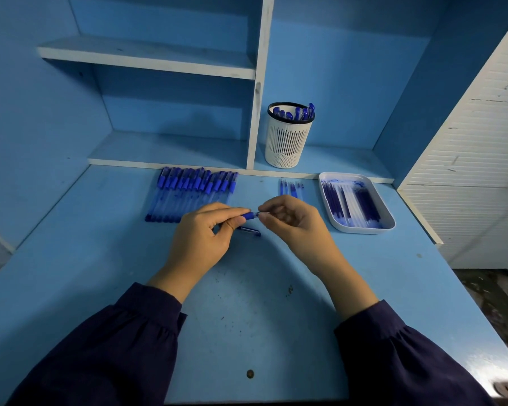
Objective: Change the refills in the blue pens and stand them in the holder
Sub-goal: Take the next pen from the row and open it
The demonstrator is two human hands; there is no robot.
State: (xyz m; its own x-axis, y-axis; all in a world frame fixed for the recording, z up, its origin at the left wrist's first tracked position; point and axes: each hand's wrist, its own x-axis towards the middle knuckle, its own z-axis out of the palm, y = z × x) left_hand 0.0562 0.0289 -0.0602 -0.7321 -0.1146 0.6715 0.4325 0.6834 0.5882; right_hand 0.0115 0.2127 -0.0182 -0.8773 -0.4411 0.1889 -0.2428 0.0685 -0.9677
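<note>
Dark sleeves (115, 347) fill the near edge of my view, and both wrists reach from them to the middle of the worktop (247, 303). My left grip (201, 232) is curled round the barrel of one blue pen (248, 215), held level just above the worktop. My right grip (294, 218) pinches the clear end that sticks out of that barrel between thumb and forefinger. I cannot tell whether that end is the tip piece or the refill itself.

Just beneath the grip a small blue piece (249, 230), probably the cap, lies on the worktop. Beyond the left grip a row of capped pens (188, 194) lies side by side. Just beyond the right grip lie a few loose refills (292, 187), and further right of it a white tray (361, 230) holds many more.

Farthest from the grip, on the low shelf, the white holder (288, 142) already has several finished pens (304, 112) standing in it. By my reckoning this pen is mid-change, and the row yet to do outnumbers what stands in the holder, so well over half the job is left.
</note>
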